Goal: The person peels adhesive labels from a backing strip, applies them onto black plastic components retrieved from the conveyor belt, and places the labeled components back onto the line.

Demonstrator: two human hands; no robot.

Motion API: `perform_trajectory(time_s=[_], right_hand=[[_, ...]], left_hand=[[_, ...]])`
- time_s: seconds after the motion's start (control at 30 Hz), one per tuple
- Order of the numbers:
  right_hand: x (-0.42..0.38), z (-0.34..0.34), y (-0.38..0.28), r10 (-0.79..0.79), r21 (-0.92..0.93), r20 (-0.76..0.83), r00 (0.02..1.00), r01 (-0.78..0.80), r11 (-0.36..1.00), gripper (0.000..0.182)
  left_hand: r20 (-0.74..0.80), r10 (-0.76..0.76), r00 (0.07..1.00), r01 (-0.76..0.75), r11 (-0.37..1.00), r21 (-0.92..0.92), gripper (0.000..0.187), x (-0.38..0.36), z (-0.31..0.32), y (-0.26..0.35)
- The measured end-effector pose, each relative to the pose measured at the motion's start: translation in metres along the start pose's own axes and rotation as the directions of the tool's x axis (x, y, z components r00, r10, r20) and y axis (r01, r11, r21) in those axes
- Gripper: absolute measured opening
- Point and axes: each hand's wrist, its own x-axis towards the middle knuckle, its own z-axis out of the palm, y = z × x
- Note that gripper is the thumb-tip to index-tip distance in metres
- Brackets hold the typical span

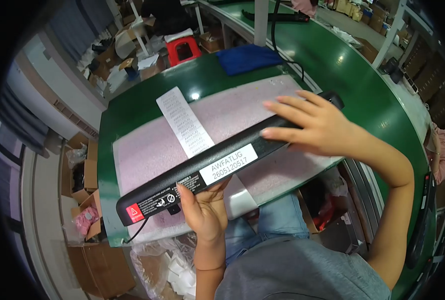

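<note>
A long black bar-shaped device (182, 175) is tilted across the view, with a white label (229, 164) reading AWFATLIG 2605120517 and a red warning sticker. My left hand (205, 210) grips its lower edge from below, thumb on the front beside the printed danger text. Over the right part of the device, my right hand (312, 125) has its fingers spread; whether they touch the surface is unclear. Behind the device, a strip of printed labels (180, 117) lies on the pink foam pad (137, 145). A thin black cable hangs from the device's left end.
The pad rests on a green table (113, 117). Toward the back are a blue cloth (247, 59), a metal post and a red stool (183, 49). Cardboard boxes (102, 270) stand at lower left. A co-worker's pink sleeve (444, 155) shows at far right.
</note>
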Motion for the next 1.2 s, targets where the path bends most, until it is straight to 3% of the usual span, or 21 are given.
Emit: perform_trajectory(time_s=[0.13,0.27,0.37,0.43,0.5,0.53,0.57,0.63,0.67,0.73,0.77,0.8,0.83,0.9,0.97,1.1,1.2], right_hand=[[-0.035,0.006,0.043,0.018,-0.071,0.006,1.0,-0.017,0.997,0.052],[-0.041,0.001,0.042,-0.03,-0.163,-0.111,0.993,0.012,0.987,0.045],[-0.053,-0.021,0.036,0.12,-0.158,-0.138,0.983,-0.141,0.977,0.041],[-0.079,-0.039,0.039,0.281,-0.031,-0.244,0.928,-0.297,0.954,0.042],[-0.111,-0.061,0.031,0.51,0.047,-0.35,0.785,-0.529,0.847,0.044],[-0.126,-0.065,0.025,0.618,0.042,-0.438,0.653,-0.672,0.74,0.041],[-0.143,-0.07,0.019,0.694,0.055,-0.52,0.499,-0.791,0.61,0.039],[-0.188,-0.073,0.017,0.814,0.221,-0.548,0.194,-0.904,0.365,0.037],[-0.214,-0.073,0.015,0.838,0.296,-0.538,0.095,-0.909,0.293,0.038],[-0.256,-0.069,0.008,0.882,0.493,-0.463,-0.084,-0.852,0.178,0.039],[-0.273,-0.065,0.005,0.905,0.607,-0.395,-0.157,-0.784,0.129,0.04],[-0.297,-0.059,0.005,0.904,0.577,-0.371,-0.214,-0.816,0.043,0.04],[-0.324,-0.049,0.007,0.898,0.543,-0.347,-0.272,-0.839,-0.044,0.041],[-0.389,-0.023,0.021,0.864,0.519,-0.341,-0.371,-0.841,-0.156,0.042],[-0.405,-0.021,0.028,0.804,0.616,-0.101,-0.586,-0.672,-0.411,0.044],[-0.566,0.054,0.071,0.681,0.43,-0.249,-0.689,-0.708,-0.56,0.041],[-0.512,0.041,0.077,0.617,0.376,-0.18,-0.766,-0.634,-0.676,0.044]], left_hand=[[-0.012,0.025,1.0,-0.025,0.998,-0.049,0.063,0.003,0.0,-0.002],[0.055,0.041,0.998,-0.043,0.998,0.034,0.064,0.007,-0.003,0.002],[0.336,-0.036,0.941,-0.087,0.935,0.345,0.071,0.008,0.017,0.016],[0.402,-0.119,0.908,-0.078,0.894,0.441,0.071,0.005,0.022,0.017],[0.48,-0.298,0.825,-0.077,0.783,0.618,0.063,0.002,0.026,0.022],[0.505,-0.389,0.77,-0.092,0.715,0.693,0.057,0.001,0.029,0.026],[0.514,-0.38,0.769,-0.1,0.723,0.684,0.057,0.001,0.033,0.025],[0.875,-0.243,0.419,-0.567,0.683,0.461,0.038,-0.001,0.045,0.016],[0.879,-0.232,0.417,-0.57,0.687,0.451,0.038,-0.002,0.054,0.017],[0.989,-0.144,0.035,-0.828,0.55,0.109,0.031,-0.009,0.078,0.024],[0.998,-0.055,-0.044,-0.874,0.486,-0.011,0.026,-0.018,0.087,0.025],[0.992,0.024,-0.127,-0.904,0.409,-0.126,0.025,-0.026,0.096,0.026],[0.992,0.027,-0.127,-0.905,0.405,-0.127,0.025,-0.027,0.105,0.028],[0.864,0.051,-0.5,-0.794,0.372,-0.481,0.032,-0.022,0.123,0.031],[0.87,0.04,-0.491,-0.818,0.322,-0.476,0.03,-0.024,0.121,0.029],[0.88,0.0,-0.475,-0.867,0.175,-0.467,0.027,-0.023,0.117,0.02],[0.883,-0.007,-0.469,-0.878,0.116,-0.465,0.028,-0.021,0.114,0.017]])
